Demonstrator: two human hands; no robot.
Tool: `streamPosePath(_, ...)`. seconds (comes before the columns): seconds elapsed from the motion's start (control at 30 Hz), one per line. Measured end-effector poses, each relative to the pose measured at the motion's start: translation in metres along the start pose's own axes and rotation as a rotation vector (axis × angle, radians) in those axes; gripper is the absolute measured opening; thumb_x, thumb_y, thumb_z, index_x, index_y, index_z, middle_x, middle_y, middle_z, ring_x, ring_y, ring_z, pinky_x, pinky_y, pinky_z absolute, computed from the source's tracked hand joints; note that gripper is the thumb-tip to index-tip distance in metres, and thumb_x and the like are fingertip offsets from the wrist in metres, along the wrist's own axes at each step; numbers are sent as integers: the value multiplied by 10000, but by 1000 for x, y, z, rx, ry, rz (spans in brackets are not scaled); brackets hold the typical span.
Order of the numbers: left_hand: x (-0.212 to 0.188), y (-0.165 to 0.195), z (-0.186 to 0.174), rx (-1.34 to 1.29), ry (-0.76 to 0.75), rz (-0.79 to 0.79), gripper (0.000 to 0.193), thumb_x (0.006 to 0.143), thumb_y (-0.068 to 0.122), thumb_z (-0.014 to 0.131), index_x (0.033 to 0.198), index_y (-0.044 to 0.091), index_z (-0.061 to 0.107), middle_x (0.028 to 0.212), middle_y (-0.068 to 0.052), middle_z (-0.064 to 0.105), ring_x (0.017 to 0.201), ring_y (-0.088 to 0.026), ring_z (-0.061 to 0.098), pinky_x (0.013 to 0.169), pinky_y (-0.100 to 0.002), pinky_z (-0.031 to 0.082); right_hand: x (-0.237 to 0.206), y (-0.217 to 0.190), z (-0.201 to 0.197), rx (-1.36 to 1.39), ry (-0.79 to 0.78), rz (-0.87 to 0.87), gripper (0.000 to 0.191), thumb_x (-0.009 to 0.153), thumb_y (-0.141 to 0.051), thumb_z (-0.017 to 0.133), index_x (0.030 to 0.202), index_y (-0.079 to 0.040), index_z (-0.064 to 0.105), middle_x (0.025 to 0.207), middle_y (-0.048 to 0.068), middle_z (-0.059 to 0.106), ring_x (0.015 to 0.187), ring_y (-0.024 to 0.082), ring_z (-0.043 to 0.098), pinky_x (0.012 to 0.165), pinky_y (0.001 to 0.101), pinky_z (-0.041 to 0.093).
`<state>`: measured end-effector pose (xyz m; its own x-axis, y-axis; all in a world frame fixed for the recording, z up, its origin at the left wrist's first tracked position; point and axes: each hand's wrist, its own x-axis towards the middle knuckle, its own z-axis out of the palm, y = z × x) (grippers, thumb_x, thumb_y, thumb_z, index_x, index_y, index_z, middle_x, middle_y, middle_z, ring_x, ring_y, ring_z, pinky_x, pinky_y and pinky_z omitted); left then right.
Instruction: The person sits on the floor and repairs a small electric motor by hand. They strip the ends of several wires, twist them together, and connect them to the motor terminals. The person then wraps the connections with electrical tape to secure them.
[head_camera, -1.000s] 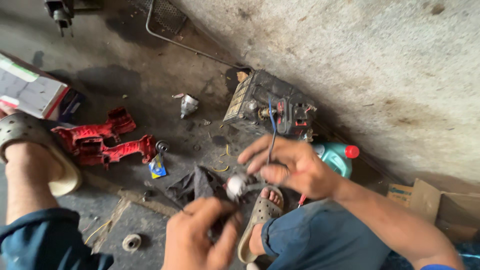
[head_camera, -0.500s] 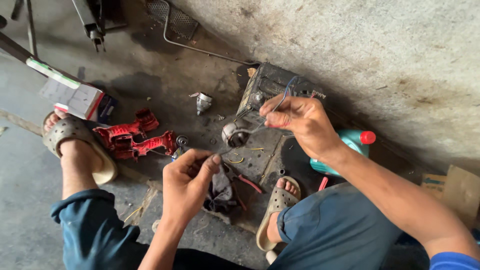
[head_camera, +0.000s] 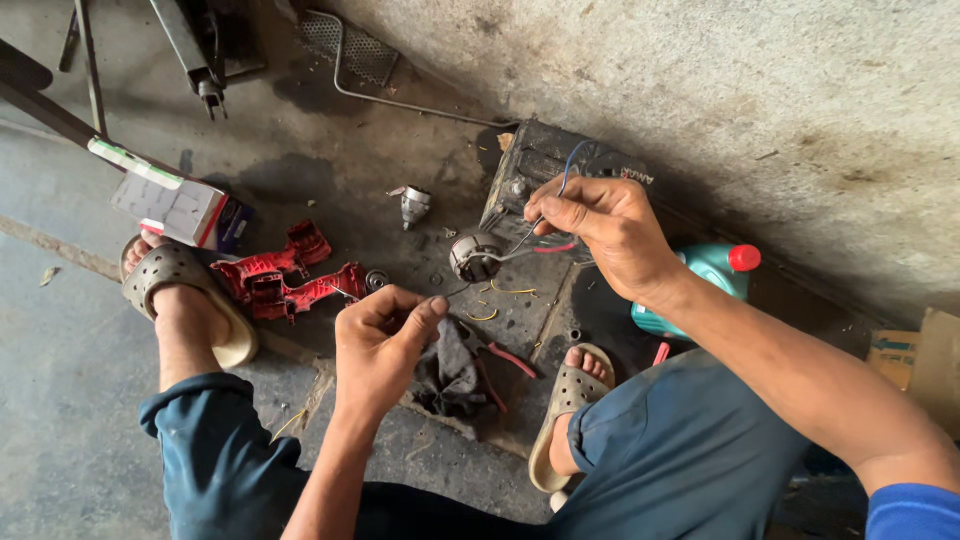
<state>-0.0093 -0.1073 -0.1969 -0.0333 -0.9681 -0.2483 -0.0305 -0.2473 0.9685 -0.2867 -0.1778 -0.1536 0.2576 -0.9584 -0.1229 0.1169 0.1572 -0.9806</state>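
Both hands are pinched shut on fine wire. Right hand (head_camera: 600, 235) grips thin leads between thumb and fingertips just above the battery (head_camera: 545, 165), a blue wire (head_camera: 568, 170) curving up out of the grip; whether the bare ends actually touch a terminal I cannot tell. Left hand (head_camera: 385, 335) sits lower and nearer the body, thumb and forefinger closed on another thin lead that seems to run up toward the motor (head_camera: 473, 257). That small round motor hangs or rests between the two hands, just beside the battery's near edge, its wires leading to both.

As a judgement of progress: the tool is already stripped down, since the red shell (head_camera: 290, 280) lies in open halves on the floor to the left and the chuck (head_camera: 413, 203) lies apart near the battery. The motor is out and wired by hand only; nothing shows it refitted, and the shell halves are not closed.

Short yellow wire scraps (head_camera: 500, 292) lie under the motor. Pliers (head_camera: 500, 352) with red handles rest on a dark rag (head_camera: 450, 375) beside the left hand. A teal bottle (head_camera: 710, 270) with a red cap stands behind the right wrist, and a small box (head_camera: 175, 205) sits by the left foot
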Motion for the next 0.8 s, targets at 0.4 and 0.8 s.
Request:
streamPosePath(0.4,-4,2,-5,-73,40,35,177,892,166,802,839,3,756,651,8,681,594,-29,568,539,-201,439,-2,0,3,29,9,12,151,1013,-120,670,1016,12,742,1034,105,742,976,171,688,899,354,555)
streamPosePath(0.8,-5,4,-5,-69,36,41,189,882,186,809,857,6,758,664,3,690,607,-35,594,548,-201,459,-1,-2,4,23,4,7,153,1015,-128,678,1026,10,742,1040,110,742,975,175,692,898,360,565)
